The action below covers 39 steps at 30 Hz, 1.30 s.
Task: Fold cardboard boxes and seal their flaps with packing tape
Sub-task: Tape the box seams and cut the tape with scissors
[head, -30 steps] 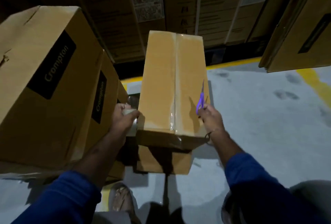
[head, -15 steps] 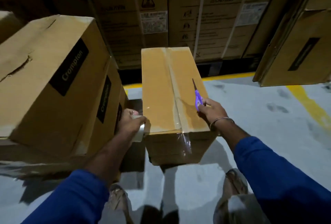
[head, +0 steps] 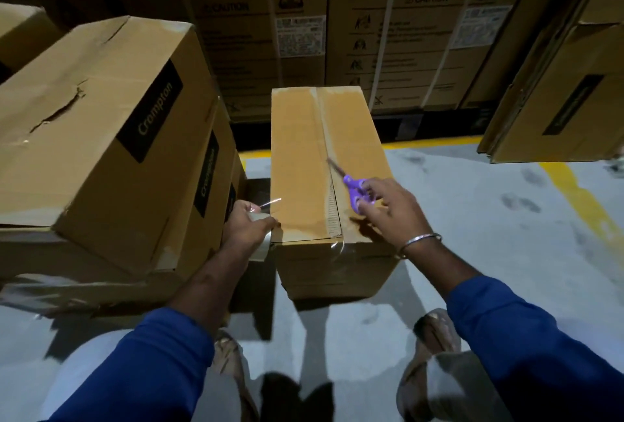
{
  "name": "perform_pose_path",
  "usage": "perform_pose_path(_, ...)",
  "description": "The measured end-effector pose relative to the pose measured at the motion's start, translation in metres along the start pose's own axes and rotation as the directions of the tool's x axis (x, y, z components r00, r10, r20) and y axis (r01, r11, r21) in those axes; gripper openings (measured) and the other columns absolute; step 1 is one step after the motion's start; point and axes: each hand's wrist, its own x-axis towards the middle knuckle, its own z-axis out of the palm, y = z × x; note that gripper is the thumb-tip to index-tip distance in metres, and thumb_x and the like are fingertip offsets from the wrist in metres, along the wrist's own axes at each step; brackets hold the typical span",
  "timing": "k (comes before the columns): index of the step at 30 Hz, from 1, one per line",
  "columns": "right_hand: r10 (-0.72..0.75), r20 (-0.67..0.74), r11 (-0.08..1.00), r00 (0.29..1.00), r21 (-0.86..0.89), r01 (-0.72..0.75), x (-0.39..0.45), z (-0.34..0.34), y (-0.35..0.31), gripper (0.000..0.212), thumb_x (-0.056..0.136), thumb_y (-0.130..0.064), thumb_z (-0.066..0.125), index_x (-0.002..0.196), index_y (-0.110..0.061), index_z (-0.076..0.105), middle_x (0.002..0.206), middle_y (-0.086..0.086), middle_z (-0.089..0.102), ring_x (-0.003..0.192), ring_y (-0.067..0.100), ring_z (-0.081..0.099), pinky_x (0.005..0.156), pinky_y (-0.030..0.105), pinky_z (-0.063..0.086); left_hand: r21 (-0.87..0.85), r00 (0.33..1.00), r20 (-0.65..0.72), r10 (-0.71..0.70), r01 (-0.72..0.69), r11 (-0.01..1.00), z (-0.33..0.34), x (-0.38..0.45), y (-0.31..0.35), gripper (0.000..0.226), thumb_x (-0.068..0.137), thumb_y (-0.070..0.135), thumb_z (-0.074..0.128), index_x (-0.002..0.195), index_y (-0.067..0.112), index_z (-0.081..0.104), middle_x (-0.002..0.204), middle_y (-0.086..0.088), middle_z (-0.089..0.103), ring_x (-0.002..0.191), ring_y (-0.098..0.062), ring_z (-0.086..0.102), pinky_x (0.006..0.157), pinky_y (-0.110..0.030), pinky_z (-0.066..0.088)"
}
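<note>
At frame centre the box (head: 324,165) stands on the floor, its seam taped; the left hand (head: 248,225) grips the tape roll (head: 261,235) at its near-left corner, the right hand (head: 388,205) holds scissors (head: 354,190), apparently to cut.

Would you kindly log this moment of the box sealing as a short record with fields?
setting: concrete floor among stacked cartons
box in work: narrow cardboard box standing on the floor, top flaps closed
tape: clear strip along the centre seam, running over the near edge
left hand: left hand grips a tape roll at the box's near left corner
right hand: right hand holds purple scissors over the box top, blades pointing away
neighbours: Crompton cartons stacked to the left
</note>
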Motion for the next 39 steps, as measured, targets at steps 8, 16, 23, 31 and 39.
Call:
perform_pose_path(8,-0.322,0.314,0.908,0.893,-0.164,0.385,-0.043,0.035,0.012,0.018,0.095,-0.025,0.054,0.11,-0.023,0.062,0.109,-0.002,0.066,0.095,0.023,0.057,0.085,0.032,0.042,0.046,0.997,-0.045,0.061,-0.058,0.997,-0.005,-0.004,0.003,0.034,0.085,0.024,0.08,0.107,0.028,0.054,0.103,0.002,0.058,0.09,-0.021,0.058,0.072,-0.039,0.055)
perform_pose_path(16,-0.322,0.526,0.883,0.787,-0.134,0.451,-0.055,0.053,0.019,0.023,0.101,-0.032,0.049,0.12,-0.025,0.06,0.124,-0.003,0.06,0.109,0.021,0.056,0.089,0.037,0.049,0.017,0.997,-0.04,0.059,-0.058,0.998,-0.008,-0.003,0.009,0.035,0.087,0.02,0.078,0.113,0.023,0.055,0.109,-0.001,0.059,0.086,-0.015,0.054,0.061,-0.03,0.04)
perform_pose_path(23,-0.12,0.645,0.93,0.754,-0.193,0.312,-0.061,0.077,0.033,0.029,0.095,-0.044,0.052,0.118,-0.028,0.06,0.123,-0.005,0.055,0.11,0.018,0.053,0.091,0.043,0.046,0.008,0.999,-0.027,0.046,-0.046,0.999,-0.01,-0.006,0.011,0.035,0.088,0.02,0.078,0.114,0.022,0.055,0.111,-0.002,0.059,0.086,-0.016,0.054,0.062,-0.031,0.042)
perform_pose_path(31,0.02,0.789,0.975,0.614,-0.152,0.163,-0.053,0.074,0.024,0.005,0.088,-0.022,0.072,0.09,-0.02,0.068,0.089,0.004,0.061,0.079,0.017,0.053,0.066,0.03,0.039,-0.068,0.998,-0.007,0.067,-0.067,0.995,-0.037,-0.028,0.031,0.036,0.086,0.023,0.08,0.113,0.023,0.055,0.114,-0.002,0.059,0.092,-0.021,0.059,0.064,-0.032,0.044)
perform_pose_path(39,0.124,0.547,0.844,0.828,0.38,-0.378,-0.045,-0.043,-0.045,0.018,0.091,-0.003,0.074,0.095,0.013,0.066,0.094,0.018,0.076,0.083,0.019,0.067,0.073,0.033,0.05,-0.19,0.939,0.217,0.266,-0.227,0.955,-0.057,-0.066,0.052,0.038,0.083,0.018,0.086,0.107,0.018,0.057,0.108,-0.004,0.07,0.087,-0.023,0.067,0.066,-0.033,0.051)
